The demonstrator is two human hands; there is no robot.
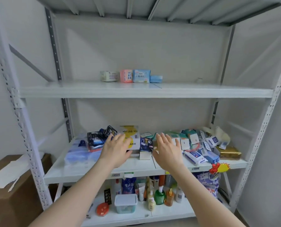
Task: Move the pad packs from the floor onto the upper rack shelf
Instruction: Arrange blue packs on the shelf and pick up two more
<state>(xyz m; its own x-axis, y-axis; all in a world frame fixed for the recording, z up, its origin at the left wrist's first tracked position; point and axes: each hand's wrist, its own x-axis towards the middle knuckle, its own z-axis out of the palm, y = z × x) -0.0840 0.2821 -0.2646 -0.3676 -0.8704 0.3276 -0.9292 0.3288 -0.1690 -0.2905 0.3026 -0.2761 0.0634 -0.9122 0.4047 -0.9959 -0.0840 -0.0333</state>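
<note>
Bottom shelf [169, 212], nearest: bottles, a clear lidded tub [126, 203], a round orange tin [102, 209].
Left hand [115, 150]: grip released, fingers spread, empty, held in front of the middle shelf.
Right hand [168, 150]: grip released, fingers spread, empty, just right of the left hand.
Middle shelf [81, 171]: crowded with mixed packets; white-and-yellow box [131, 136] behind the left hand.
Cardboard box [13, 185]: left of the rack, near.
Upper shelf [144, 91]: pad packs in a row, far centre: white pack [108, 76], pink pack [126, 76], blue pack [141, 76], flat blue pack [156, 78], touching side by side.
</note>
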